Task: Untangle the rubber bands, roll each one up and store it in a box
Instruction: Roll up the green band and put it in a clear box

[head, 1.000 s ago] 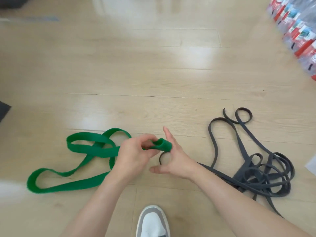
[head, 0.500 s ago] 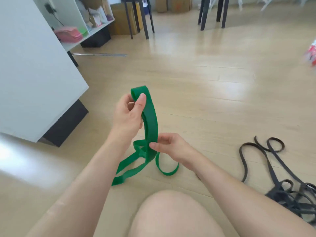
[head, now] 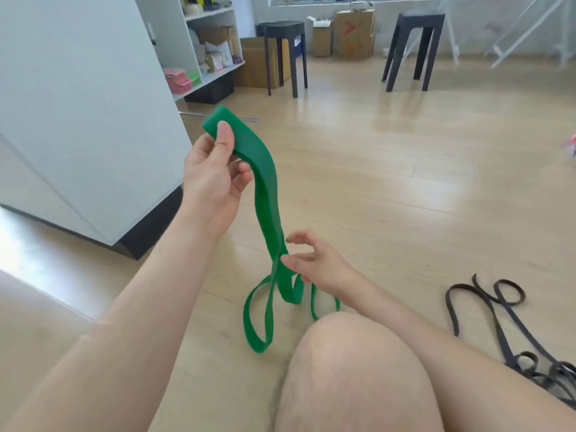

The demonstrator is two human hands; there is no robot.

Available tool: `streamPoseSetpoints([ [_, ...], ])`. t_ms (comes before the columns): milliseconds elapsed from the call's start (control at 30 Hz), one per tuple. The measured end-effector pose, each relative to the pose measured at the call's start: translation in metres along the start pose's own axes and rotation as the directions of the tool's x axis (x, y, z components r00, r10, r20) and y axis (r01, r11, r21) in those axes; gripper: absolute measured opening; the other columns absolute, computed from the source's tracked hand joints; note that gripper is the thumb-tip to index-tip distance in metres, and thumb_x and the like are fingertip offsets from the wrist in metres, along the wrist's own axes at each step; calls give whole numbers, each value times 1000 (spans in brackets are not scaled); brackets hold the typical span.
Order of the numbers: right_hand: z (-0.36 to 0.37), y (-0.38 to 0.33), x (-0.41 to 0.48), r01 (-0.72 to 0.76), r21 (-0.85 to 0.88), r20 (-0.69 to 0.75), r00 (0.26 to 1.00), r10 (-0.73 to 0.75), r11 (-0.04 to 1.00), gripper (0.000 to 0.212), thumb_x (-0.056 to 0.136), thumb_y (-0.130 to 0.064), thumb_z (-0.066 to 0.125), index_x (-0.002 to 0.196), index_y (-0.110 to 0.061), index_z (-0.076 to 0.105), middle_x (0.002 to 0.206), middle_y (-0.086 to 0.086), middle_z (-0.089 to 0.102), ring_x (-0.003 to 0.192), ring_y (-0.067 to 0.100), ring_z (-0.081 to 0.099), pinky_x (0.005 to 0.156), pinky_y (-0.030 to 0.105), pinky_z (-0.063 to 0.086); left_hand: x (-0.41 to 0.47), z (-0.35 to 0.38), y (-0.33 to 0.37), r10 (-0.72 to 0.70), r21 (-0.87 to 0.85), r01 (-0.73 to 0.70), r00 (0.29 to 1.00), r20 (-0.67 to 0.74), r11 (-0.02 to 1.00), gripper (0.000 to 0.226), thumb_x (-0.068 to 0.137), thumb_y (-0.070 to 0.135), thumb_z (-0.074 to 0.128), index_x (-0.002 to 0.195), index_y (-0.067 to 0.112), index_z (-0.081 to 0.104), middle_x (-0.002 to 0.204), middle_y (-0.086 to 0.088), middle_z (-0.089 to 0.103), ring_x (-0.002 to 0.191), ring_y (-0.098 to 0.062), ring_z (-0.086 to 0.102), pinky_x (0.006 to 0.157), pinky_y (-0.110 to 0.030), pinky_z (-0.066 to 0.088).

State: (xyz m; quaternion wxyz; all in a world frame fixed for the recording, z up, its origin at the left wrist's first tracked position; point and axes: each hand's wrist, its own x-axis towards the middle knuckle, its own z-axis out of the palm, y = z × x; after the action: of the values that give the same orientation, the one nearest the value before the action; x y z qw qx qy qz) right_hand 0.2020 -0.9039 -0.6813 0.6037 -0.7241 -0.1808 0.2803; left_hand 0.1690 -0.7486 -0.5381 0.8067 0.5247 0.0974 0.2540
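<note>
My left hand (head: 212, 176) pinches the green rubber band (head: 266, 194) at its top fold, so my released right hand (head: 318, 263), beside the strands hanging below, should smooth them flat before rolling.

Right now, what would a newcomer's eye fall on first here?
The green band, held up at centre frame by the left hand, its loops dangling toward the floor. The right hand sits open beside the band's lower part. A tangle of dark bands lies on the floor at lower right.

The tangled dark grey flat rubber bands (head: 502, 335), right of the bare knee (head: 352, 369), ran behind a forearm (head: 467, 369) and off the view's edge.
</note>
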Motion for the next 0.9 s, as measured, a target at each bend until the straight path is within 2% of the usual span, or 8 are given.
streamPoseSetpoints([
  [100, 5, -14, 4, -18, -73, 175, 984, 30, 997, 75, 83, -22, 75, 139, -46, 32, 143, -12, 41, 86, 11, 68, 60, 19, 47, -9, 1, -8, -41, 27, 38, 995, 94, 999, 14, 97, 26, 51, 92, 13, 55, 72, 1, 66, 45, -6, 49, 44, -15, 45],
  [267, 4, -32, 4, 16, 22, 14, 1000, -16, 1000, 14, 89, -21, 69, 99, -15, 61, 93, 5, 68, 69, 16, 60, 64, 22, 47, -7, 16, -5, -46, 56, 33, 968, 246, 998, 19, 94, 26, 55, 106, 12, 54, 94, -10, 68, 65, -15, 62, 58, -23, 54],
  [367, -16, -57, -6, 15, 194, 22, 1000, -20, 981, 14, 95, -24, 61, 103, -14, 56, 92, 10, 71, 69, 18, 58, 69, 29, 49, -10, 3, -22, -130, 390, 6, 948, 291, 921, 50, 84, 41, 59, 128, 21, 49, 119, -5, 65, 95, -16, 65, 77, -29, 55],
  [433, -30, -80, -10, 53, 209, 51, 997, -65, 976, 13, 98, -25, 54, 102, -13, 54, 87, 10, 68, 65, 16, 56, 62, 25, 47, -22, -9, -43, -330, 597, 67, 880, 343, 799, 61, 83, 46, 55, 139, 26, 41, 130, -1, 59, 110, -14, 62, 95, -33, 50],
  [533, -49, -115, -8, 50, 111, 18, 998, -52, 993, 20, 100, -27, 50, 90, -10, 53, 86, 18, 67, 67, 19, 55, 60, 25, 46, -37, -13, -55, -467, 646, 134, 800, 376, 751, 51, 87, 44, 53, 136, 31, 46, 119, -4, 66, 108, -16, 65, 93, -33, 53],
  [633, -65, -137, -10, -14, 114, 0, 1000, 14, 993, 23, 102, -28, 46, 97, -7, 53, 109, 29, 67, 74, 22, 56, 62, 25, 45, -32, -9, -36, -442, 708, 46, 809, 388, 705, 49, 89, 17, 66, 134, 28, 50, 109, -1, 70, 96, -16, 69, 82, -23, 55],
  [733, -77, -149, -21, -47, 35, 29, 999, 46, 998, 25, 103, -27, 44, 95, -8, 59, 92, 14, 72, 70, 18, 58, 61, 25, 41, -30, -5, -21, -410, 796, -77, 825, 389, 601, 60, 82, 7, 68, 131, 34, 47, 99, -2, 70, 88, -23, 69, 81, -33, 57],
  [900, -100, -155, -31, -188, -150, -46, 982, 183, 971, 17, 102, -23, 40, 100, -10, 51, 92, 17, 75, 54, 15, 50, 52, 23, 34, -34, 12, 5, -29, 822, -341, 918, 396, 456, 46, 82, 12, 62, 123, 30, 54, 94, 7, 71, 78, -15, 66, 80, -31, 56],
])
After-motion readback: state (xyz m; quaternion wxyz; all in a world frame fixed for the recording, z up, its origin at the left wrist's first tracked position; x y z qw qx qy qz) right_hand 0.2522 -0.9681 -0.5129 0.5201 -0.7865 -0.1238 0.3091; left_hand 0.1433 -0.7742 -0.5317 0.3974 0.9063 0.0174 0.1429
